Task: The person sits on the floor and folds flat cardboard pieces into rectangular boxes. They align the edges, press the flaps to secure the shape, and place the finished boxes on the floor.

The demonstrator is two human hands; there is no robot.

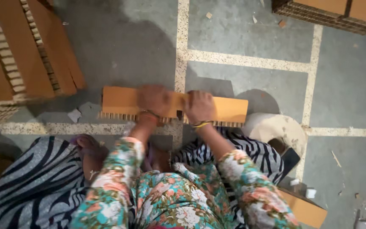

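Note:
A long stack of brown corrugated cardboard strips [229, 109] lies flat on the grey floor in front of me. My left hand [154, 100] presses on its middle, blurred by motion. Just to the right, my right hand [199, 106] lies on the same stack with its fingers curled over the top. Both wrists wear bangles. My floral sleeves and striped clothing fill the bottom of the view.
A tall pile of cardboard sheets [22, 51] stands at the left. Another cardboard pile [331, 12] sits at the top right. A white roll [274, 127] lies right of the stack, a cardboard piece [308, 210] at the lower right. Small scraps litter the tiled floor.

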